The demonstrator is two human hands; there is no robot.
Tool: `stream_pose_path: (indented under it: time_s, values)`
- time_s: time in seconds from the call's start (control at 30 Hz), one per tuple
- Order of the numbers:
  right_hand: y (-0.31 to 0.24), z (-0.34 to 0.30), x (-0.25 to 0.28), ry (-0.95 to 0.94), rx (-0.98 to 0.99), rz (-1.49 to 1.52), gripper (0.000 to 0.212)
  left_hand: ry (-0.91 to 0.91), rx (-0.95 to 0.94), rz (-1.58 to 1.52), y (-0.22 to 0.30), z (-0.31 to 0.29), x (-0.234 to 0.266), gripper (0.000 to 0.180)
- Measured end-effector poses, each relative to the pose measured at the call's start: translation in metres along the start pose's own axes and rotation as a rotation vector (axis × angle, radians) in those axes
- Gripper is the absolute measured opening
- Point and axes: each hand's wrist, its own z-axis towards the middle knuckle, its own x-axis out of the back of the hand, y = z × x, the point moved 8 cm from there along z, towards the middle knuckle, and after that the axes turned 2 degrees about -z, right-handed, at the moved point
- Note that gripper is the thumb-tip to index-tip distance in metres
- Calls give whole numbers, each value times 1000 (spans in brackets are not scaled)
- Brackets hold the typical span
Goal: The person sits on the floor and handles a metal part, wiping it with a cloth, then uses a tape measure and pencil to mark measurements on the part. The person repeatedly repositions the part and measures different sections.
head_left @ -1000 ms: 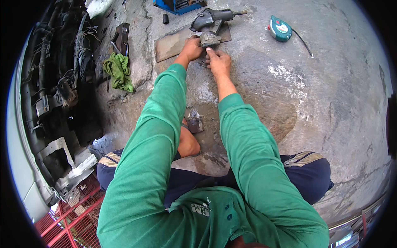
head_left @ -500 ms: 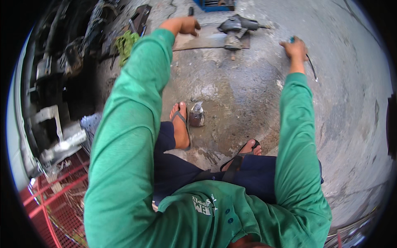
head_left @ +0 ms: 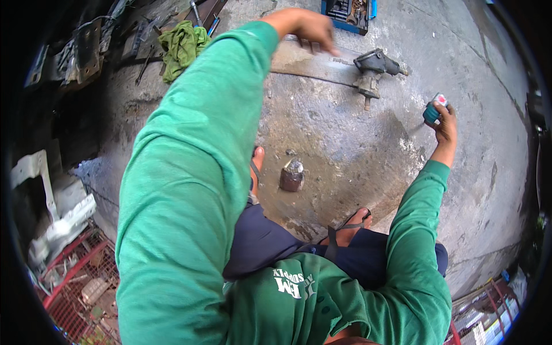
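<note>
- To the right of the metal gear housing [head_left: 376,66], the right hand [head_left: 445,123] has its grip closed around a teal tape measure [head_left: 432,112], well apart from the housing.
- Up and left of the housing, the left hand [head_left: 313,30] hangs with its grip loosely spread; its palm is hidden and nothing shows in it.
- As a judgement of progress, the tape measure is in hand, while the housing lies untouched at one end of a flat board [head_left: 313,68]. It looks assembled, its stub shafts pointing outward. What is left inside it cannot be told.
- Beneath the housing and board spreads a rough concrete floor [head_left: 460,201], stained and damp-looking in patches.
- Beyond the housing sits a blue toolbox [head_left: 347,25] with loose pieces inside.
- Far left of the housing lies a crumpled green cloth [head_left: 181,47] near tools.
- Nearer the person than the housing stands a small dark packet [head_left: 291,178]; farther left are a pale metal bracket [head_left: 39,172] and red mesh [head_left: 80,282].
</note>
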Motion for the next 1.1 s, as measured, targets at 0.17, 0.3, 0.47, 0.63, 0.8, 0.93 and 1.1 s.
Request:
stream_pose_path:
  time_s: [0.17,0.3,0.47,0.63,0.8,0.93,1.1]
  values:
    - [-164,-90,-77,-327,439,399,61,-17,-660,-647,149,8,0,120]
    - [-224,-151,-158,-18,468,-109,62,-305,-865,-1334,150,1,-7,65]
    - [-267,-261,-208,-31,597,-300,68,-542,-879,-1389,147,38,-10,57]
    - [-196,-282,-246,120,222,-188,73,-566,-897,-1439,125,72,-1,70]
    - [-80,-305,-258,422,-209,103,80,-474,-922,-1563,117,98,13,72]
    - [-22,-327,-266,576,-385,223,85,-523,-926,-1570,127,101,10,70]
    - [1,-322,-291,535,-466,273,91,-539,-790,-1553,123,110,-8,65]
